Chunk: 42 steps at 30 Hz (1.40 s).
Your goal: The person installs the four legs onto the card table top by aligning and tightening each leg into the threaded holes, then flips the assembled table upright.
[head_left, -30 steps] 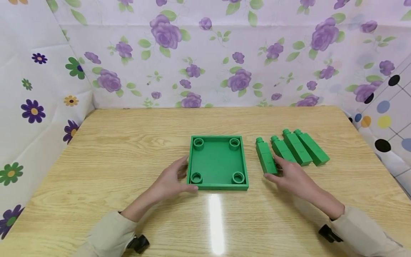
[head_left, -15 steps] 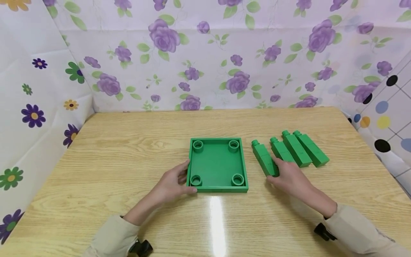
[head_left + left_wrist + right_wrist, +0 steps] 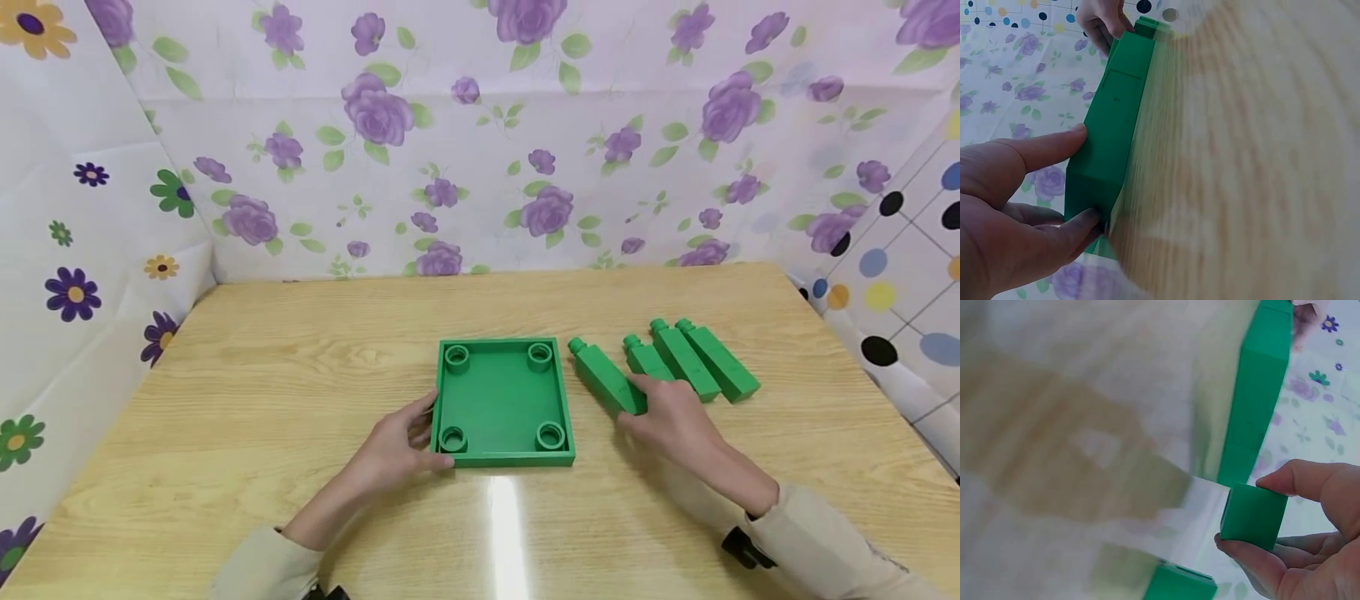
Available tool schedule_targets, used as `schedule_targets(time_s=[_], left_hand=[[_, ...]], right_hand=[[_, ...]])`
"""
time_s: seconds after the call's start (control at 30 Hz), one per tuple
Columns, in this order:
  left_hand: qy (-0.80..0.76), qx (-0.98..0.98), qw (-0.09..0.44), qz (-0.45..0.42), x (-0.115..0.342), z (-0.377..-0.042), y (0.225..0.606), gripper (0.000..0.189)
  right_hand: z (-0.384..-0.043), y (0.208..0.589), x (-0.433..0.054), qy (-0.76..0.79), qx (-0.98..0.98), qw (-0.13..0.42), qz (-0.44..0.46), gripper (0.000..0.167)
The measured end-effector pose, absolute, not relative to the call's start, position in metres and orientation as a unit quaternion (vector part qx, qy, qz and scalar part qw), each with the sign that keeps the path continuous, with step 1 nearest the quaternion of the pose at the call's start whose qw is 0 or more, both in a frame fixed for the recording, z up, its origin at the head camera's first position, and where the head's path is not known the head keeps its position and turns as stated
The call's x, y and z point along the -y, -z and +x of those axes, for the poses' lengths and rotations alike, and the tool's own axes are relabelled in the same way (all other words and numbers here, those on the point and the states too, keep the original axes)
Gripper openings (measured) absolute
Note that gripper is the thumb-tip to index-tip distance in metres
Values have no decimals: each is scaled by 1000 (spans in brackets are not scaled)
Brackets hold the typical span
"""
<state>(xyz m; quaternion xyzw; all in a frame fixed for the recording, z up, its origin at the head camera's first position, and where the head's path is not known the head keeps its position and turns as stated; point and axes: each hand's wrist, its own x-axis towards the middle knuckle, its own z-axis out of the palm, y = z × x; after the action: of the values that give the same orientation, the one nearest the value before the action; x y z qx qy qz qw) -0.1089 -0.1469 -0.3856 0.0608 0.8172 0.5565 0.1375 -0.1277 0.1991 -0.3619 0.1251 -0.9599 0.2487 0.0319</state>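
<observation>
A green square tabletop (image 3: 501,404) lies underside up on the table, with a raised rim and a round socket in each corner. My left hand (image 3: 393,450) grips its near left corner, thumb at the front edge and fingers along the left side. To the right, my right hand (image 3: 678,425) pinches the near end of a green table leg (image 3: 602,375) between thumb and fingers. The leg slants, its threaded stub pointing toward the tabletop's far right corner. In the right wrist view the leg's square end (image 3: 1255,515) shows between thumb and fingers.
Beyond the right hand lie 3 more green legs (image 3: 684,358) side by side, stubs pointing away; the hand partly hides the nearest. The wooden table (image 3: 315,333) meets flowered cloth walls (image 3: 480,167) at its back and sides.
My right hand has turned the leg so its stub end swings left toward the tabletop. The left hand stays at the tabletop's corner. The head view has tilted slightly upward.
</observation>
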Motion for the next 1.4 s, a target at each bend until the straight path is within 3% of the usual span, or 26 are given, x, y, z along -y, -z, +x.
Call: schedule_targets(time_s=[0.2, 0.4, 0.67, 0.97, 1.4], left_hand=[[-568, -810, 138, 54, 149, -106, 386, 91], [-586, -797, 137, 47, 148, -107, 385, 91], [-619, -773, 135, 45, 144, -106, 388, 92], [-624, -768, 139, 30, 144, -105, 389, 92], [-632, -762, 142, 17, 143, -104, 387, 91]], right_hand=[[-135, 350, -202, -250, 953, 77, 152, 47], [-146, 332, -200, -283, 943, 86, 152, 44], [-162, 316, -195, -323, 936, 50, 130, 46], [-187, 306, -184, -470, 876, -12, 103, 50], [-212, 298, -146, -628, 771, 25, 104, 54]])
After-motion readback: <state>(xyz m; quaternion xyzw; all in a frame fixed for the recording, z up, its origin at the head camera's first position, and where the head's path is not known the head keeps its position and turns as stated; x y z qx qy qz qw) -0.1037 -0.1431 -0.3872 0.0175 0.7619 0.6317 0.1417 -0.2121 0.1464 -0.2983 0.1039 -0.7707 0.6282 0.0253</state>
